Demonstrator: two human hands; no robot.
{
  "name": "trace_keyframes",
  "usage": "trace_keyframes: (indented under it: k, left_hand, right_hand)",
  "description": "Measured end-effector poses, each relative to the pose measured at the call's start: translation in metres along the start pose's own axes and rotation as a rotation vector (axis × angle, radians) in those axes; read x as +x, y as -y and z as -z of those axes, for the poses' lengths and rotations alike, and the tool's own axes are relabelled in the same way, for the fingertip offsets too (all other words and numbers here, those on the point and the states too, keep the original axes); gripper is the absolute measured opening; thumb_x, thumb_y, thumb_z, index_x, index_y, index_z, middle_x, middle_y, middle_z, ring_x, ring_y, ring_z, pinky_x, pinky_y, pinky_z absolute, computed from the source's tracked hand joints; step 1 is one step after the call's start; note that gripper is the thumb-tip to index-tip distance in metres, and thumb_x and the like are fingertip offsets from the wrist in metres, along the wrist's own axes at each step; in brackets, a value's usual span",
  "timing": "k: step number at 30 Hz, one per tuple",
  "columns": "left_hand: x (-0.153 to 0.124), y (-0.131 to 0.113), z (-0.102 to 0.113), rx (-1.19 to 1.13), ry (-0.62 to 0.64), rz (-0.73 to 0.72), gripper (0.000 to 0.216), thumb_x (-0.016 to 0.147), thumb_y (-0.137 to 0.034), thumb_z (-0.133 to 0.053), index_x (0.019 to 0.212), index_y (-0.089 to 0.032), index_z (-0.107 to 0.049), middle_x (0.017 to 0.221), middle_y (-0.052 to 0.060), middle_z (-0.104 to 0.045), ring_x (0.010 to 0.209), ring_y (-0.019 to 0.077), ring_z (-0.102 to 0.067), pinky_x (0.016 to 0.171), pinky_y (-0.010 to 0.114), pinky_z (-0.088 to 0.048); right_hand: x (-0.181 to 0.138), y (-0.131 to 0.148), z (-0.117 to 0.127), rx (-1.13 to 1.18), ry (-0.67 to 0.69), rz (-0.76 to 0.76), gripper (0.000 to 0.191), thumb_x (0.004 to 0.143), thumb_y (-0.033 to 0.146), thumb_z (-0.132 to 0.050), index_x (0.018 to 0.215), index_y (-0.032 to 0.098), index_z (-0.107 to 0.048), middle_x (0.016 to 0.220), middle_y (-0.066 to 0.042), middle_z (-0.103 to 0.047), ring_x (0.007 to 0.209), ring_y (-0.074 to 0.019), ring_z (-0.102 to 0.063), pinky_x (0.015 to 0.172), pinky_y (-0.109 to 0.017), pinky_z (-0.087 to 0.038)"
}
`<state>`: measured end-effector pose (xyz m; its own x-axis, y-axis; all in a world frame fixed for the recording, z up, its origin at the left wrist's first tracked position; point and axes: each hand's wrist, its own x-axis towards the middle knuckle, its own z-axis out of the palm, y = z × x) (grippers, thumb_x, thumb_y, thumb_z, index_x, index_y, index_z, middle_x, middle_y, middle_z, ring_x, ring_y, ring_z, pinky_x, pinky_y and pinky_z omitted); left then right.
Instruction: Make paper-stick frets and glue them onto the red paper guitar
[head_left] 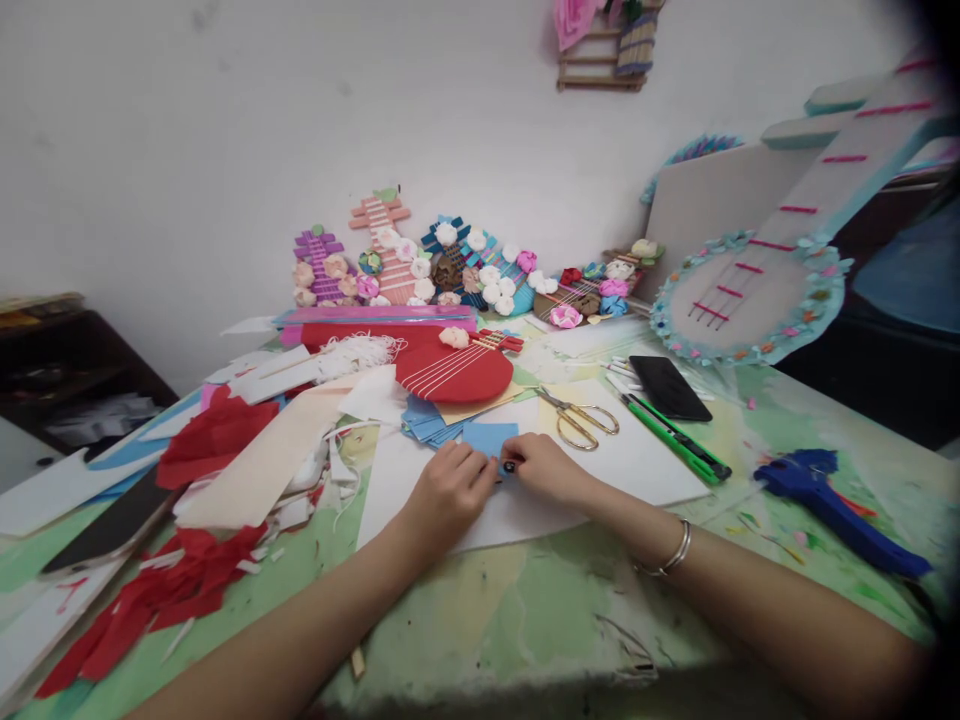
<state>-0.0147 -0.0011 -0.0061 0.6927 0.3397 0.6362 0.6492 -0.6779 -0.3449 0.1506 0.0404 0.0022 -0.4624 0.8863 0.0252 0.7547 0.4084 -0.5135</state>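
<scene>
Both hands meet at a small blue paper piece (491,436) over a white board. My left hand (452,492) has its fingers bent and closed at the piece's lower left edge. At the lower right edge, my right hand (546,468) pinches with thumb and forefinger. A tiny dark thing (509,467) shows by the right fingertips; I cannot make out what it is. Just beyond lies a stack of blue paper pieces (435,422), partly under a red lute-shaped craft (457,370) with white strings. Gold-handled scissors (579,416) rest right of the hands.
A green utility knife (675,440), a black phone (670,388) and a blue glue gun (840,505) lie to the right. Red scraps (165,590) and paper strips clutter the left. Flower-decorated instrument crafts (386,250) line the wall; a large one (750,300) leans at right.
</scene>
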Motion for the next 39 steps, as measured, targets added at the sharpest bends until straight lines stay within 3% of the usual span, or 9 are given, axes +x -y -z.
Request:
trace_keyframes:
  k: [5,12,15,18,22,32,39]
  left_hand:
    - [0.002,-0.002,0.002,0.096,0.059,-0.1,0.019,0.085,-0.007,-0.043,0.076,-0.01,-0.06,0.062,0.005,-0.053,0.06,0.0173,-0.044,0.056,0.032,-0.035]
    - [0.001,-0.001,-0.001,0.068,0.056,-0.091,0.027,0.085,-0.006,-0.042,0.063,-0.013,-0.055,0.057,0.003,-0.049,0.058,0.0157,-0.04,0.064,0.033,-0.035]
    - [0.0,0.001,-0.002,-0.018,0.075,-0.024,0.031,0.088,-0.007,-0.039,0.06,-0.014,-0.053,0.056,0.003,-0.048,0.058,0.0153,-0.04,0.062,0.031,-0.034]
    - [-0.001,0.002,-0.003,-0.103,0.052,0.085,0.035,0.089,-0.009,-0.037,0.059,-0.015,-0.053,0.056,0.002,-0.049,0.057,0.0148,-0.041,0.06,0.03,-0.033]
    - [-0.003,0.001,-0.008,-0.211,0.029,0.23,0.031,0.089,-0.015,-0.041,0.065,-0.016,-0.06,0.058,0.002,-0.053,0.06,0.0145,-0.045,0.062,0.03,-0.035]
    - [-0.004,0.005,-0.014,-0.346,0.084,0.359,0.023,0.083,-0.015,-0.053,0.063,-0.015,-0.064,0.06,0.002,-0.057,0.061,0.0141,-0.051,0.059,0.026,-0.04]
    - [-0.001,0.01,-0.01,-0.533,0.153,0.54,0.018,0.074,-0.007,-0.061,0.06,-0.017,-0.067,0.06,0.0,-0.06,0.059,0.0108,-0.054,0.056,0.022,-0.04]
  right_hand:
    - [0.001,-0.007,0.0,0.055,0.014,0.041,0.015,0.066,0.008,-0.046,0.066,0.014,-0.06,0.063,-0.001,-0.059,0.06,-0.0108,-0.047,0.054,-0.019,-0.029]
    - [-0.004,-0.004,-0.003,0.026,-0.04,0.15,0.022,0.065,0.0,-0.043,0.071,0.014,-0.059,0.071,-0.003,-0.06,0.066,-0.013,-0.048,0.06,-0.021,-0.031]
    - [-0.007,-0.003,-0.003,-0.003,-0.075,0.223,0.022,0.068,-0.002,-0.045,0.076,0.014,-0.059,0.075,-0.004,-0.059,0.071,-0.0139,-0.048,0.065,-0.022,-0.033]
    - [-0.011,-0.005,-0.002,-0.098,-0.194,0.407,0.019,0.078,0.003,-0.045,0.077,0.014,-0.06,0.077,-0.005,-0.058,0.075,-0.0152,-0.046,0.069,-0.025,-0.034]
    - [-0.013,-0.009,-0.002,-0.247,-0.313,0.555,0.025,0.087,0.012,-0.044,0.072,0.016,-0.063,0.072,-0.005,-0.057,0.074,-0.0157,-0.045,0.066,-0.026,-0.034]
    - [-0.02,0.002,-0.007,-0.657,-0.239,0.609,0.017,0.085,0.013,-0.05,0.074,0.01,-0.063,0.072,-0.008,-0.055,0.075,-0.0205,-0.044,0.064,-0.032,-0.034]
    - [-0.019,0.006,-0.014,-0.678,-0.248,0.578,0.018,0.085,0.011,-0.049,0.072,0.011,-0.061,0.07,-0.009,-0.053,0.073,-0.0209,-0.043,0.065,-0.033,-0.036]
